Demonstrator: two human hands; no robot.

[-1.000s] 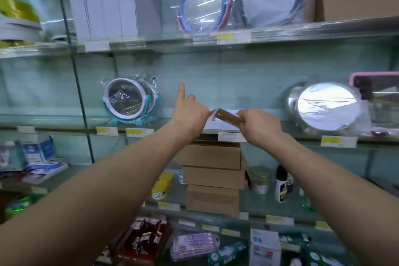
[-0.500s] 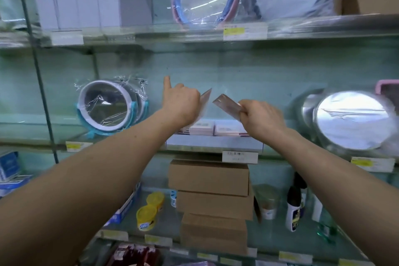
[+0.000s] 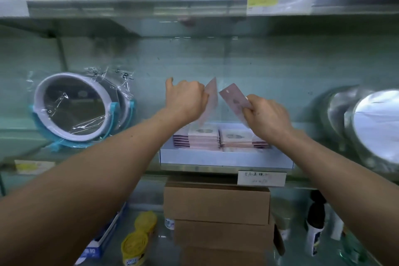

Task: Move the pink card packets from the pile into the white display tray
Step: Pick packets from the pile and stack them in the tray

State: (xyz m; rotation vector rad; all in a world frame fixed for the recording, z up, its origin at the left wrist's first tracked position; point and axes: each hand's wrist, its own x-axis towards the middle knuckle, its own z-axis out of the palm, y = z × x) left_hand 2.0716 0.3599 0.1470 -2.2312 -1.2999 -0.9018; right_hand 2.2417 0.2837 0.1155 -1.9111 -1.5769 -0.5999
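Note:
A white display tray [image 3: 226, 158] sits on the middle glass shelf. Inside it lie two stacks of pink card packets, a left stack [image 3: 201, 139] and a right stack [image 3: 236, 138]. My left hand [image 3: 185, 100] pinches one pink packet [image 3: 211, 96], held upright above the left stack, index finger sticking up. My right hand [image 3: 266, 114] grips another pink packet [image 3: 234, 99], tilted up and to the left above the right stack. The two held packets nearly meet at their top edges.
A round mirror in plastic wrap [image 3: 74, 107] stands left of the tray, a silver mirror [image 3: 375, 127] to the right. A handwritten price label [image 3: 261, 178] hangs under the tray. Stacked cardboard boxes [image 3: 217, 205], yellow tins [image 3: 138, 242] and bottles [image 3: 315, 227] fill the shelf below.
Both hands have lifted a little and come apart, each with a pink packet. The view has moved closer and upward, so the tray's stacks now show.

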